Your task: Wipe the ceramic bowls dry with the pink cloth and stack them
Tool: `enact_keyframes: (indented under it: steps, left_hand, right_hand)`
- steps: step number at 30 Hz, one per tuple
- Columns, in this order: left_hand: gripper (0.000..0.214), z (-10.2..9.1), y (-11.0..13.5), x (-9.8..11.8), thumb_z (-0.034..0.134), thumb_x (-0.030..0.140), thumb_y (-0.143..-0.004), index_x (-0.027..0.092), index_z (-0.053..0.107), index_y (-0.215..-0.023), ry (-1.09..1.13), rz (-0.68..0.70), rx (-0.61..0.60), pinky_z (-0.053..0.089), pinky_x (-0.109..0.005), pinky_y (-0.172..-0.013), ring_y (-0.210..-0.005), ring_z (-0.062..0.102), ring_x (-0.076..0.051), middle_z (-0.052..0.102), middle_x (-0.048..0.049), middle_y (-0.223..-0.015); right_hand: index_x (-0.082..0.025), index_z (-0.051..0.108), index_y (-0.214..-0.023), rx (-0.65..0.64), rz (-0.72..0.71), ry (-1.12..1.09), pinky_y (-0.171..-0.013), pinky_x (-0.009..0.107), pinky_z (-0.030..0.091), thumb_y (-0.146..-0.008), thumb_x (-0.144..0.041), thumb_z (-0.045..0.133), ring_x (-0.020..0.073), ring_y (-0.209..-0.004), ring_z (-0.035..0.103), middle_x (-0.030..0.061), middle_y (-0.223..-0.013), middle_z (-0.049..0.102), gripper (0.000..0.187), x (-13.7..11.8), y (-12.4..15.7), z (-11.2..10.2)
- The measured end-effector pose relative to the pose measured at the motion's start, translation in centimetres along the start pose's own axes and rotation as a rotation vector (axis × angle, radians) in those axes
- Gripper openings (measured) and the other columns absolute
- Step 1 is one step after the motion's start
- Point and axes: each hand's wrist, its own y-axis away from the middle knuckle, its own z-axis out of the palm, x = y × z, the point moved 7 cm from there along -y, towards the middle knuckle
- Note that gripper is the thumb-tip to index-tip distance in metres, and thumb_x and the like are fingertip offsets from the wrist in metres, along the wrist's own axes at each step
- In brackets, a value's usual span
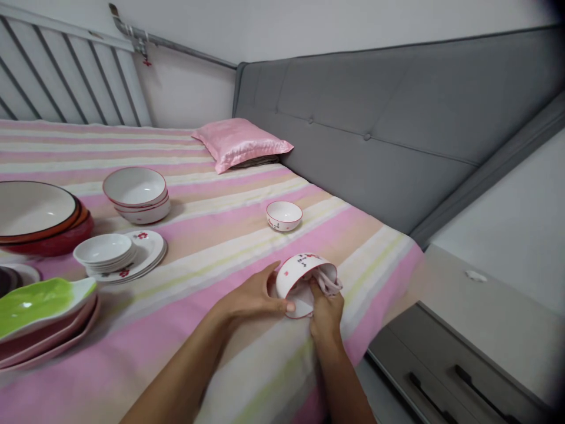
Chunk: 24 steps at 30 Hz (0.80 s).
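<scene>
My left hand grips a small white bowl with a red rim and flower marks, tilted on its side just above the striped bedspread. Its thumb presses on the bowl's rim. My right hand is closed on a pale cloth pushed into the bowl's opening. A second small bowl of the same pattern stands upright on the bed, farther away.
At the left lie a stack of white bowls, small plates on a flowered plate, a big red-rimmed dish and green and pink platters. A pink pillow rests by the grey headboard. A grey drawer unit stands at the right.
</scene>
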Motion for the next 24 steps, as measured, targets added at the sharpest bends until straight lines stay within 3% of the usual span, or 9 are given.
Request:
enact_keyframes:
  steps: [2, 5, 7, 10, 15, 24]
  left_hand:
    - [0.098, 1.5, -0.5, 0.0, 0.08, 0.049, -0.061, 0.021, 0.035, -0.143, 0.066, 0.095, -0.004, 0.04, -0.045, -0.104, -0.128, 0.046, -0.031, 0.047, -0.0127, -0.142]
    - [0.099, 2.6, -0.8, -0.4, 0.083, 0.037, -0.057, 0.021, 0.034, -0.14, -0.065, 0.094, 0.197, 0.041, -0.047, -0.102, -0.126, 0.047, -0.033, 0.047, -0.0134, -0.141]
    - [0.091, 2.8, -0.7, -0.2, 0.079, 0.029, -0.058, 0.021, 0.035, -0.137, -0.147, 0.094, 0.317, 0.045, -0.047, -0.098, -0.119, 0.052, -0.032, 0.052, -0.0125, -0.134]
    - [0.08, 2.4, -0.4, 0.7, 0.07, 0.019, -0.059, 0.022, 0.039, -0.133, -0.203, 0.174, 0.39, 0.048, -0.043, -0.094, -0.113, 0.057, -0.029, 0.058, -0.0095, -0.128]
    - [0.078, 1.0, 0.0, 1.6, 0.068, 0.022, -0.059, 0.021, 0.044, -0.132, -0.231, 0.278, 0.394, 0.045, -0.039, -0.097, -0.114, 0.057, -0.029, 0.059, -0.0076, -0.129]
    - [0.062, -1.2, 0.2, 1.3, 0.065, 0.045, -0.067, 0.024, 0.057, -0.124, -0.39, 0.06, 0.259, 0.046, -0.037, -0.088, -0.098, 0.063, -0.029, 0.07, -0.0036, -0.109]
  right_hand:
    - [-0.013, 0.064, -0.098, 0.039, 0.064, -0.043, -0.074, 0.035, 0.054, -0.057, -0.033, 0.075, 0.0245, -0.086, 0.067, 0.0086, -0.092, 0.071, 0.046, 0.1, -0.2, -0.3]
    - [-0.015, 0.062, -0.098, 0.042, 0.12, -0.062, -0.068, 0.033, 0.055, -0.056, -0.032, 0.076, 0.0236, -0.082, 0.067, 0.0071, -0.09, 0.07, 0.047, 0.0, 0.1, -0.5]
    - [-0.017, 0.061, -0.101, -0.033, 0.115, -0.09, -0.067, 0.032, 0.055, -0.057, -0.031, 0.076, 0.0222, -0.081, 0.067, 0.0047, -0.09, 0.07, 0.049, -0.3, 0.5, 0.0]
    - [-0.019, 0.059, -0.104, -0.155, 0.059, -0.136, -0.069, 0.03, 0.055, -0.06, -0.029, 0.076, 0.0202, -0.085, 0.066, 0.0022, -0.093, 0.069, 0.049, -0.6, 1.1, 0.9]
    - [-0.018, 0.061, -0.102, -0.186, 0.023, -0.117, -0.071, 0.03, 0.054, -0.06, -0.03, 0.078, 0.0198, -0.088, 0.066, 0.0032, -0.096, 0.069, 0.047, -0.4, 1.3, 1.3]
    - [-0.013, 0.065, -0.095, -0.223, -0.156, 0.073, -0.079, 0.035, 0.053, -0.066, -0.028, 0.073, 0.0218, -0.086, 0.066, 0.0074, -0.091, 0.071, 0.033, -1.7, 1.6, 1.5]
